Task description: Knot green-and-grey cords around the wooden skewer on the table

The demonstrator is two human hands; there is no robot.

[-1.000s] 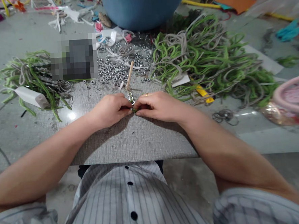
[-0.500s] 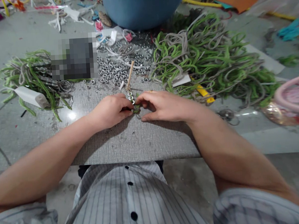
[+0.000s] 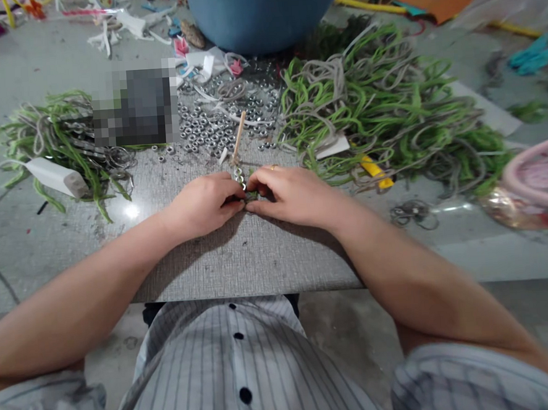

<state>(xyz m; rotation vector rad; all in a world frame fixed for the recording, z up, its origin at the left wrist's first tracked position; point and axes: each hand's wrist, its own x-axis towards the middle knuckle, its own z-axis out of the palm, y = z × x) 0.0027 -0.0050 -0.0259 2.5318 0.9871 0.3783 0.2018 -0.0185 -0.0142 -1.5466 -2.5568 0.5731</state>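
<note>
Grey tabletop (image 3: 249,262) | nut chain (image 3: 239,174) wearer-side of stick (image 3: 239,136), axis twd wearer | L hand (image 3: 204,203) nearer, pinching chain's end | R hand (image 3: 296,194) curled abt cord (image 3: 255,195) (hold: can't tell)

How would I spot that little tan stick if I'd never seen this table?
From the big blue tub at the top, come down to the scattered metal rings. At their near edge, just beyond the left hand and right hand, is the tan stick. Unlike the small, round, silvery rings beside it, it is straight, slim and wood-coloured.
</note>
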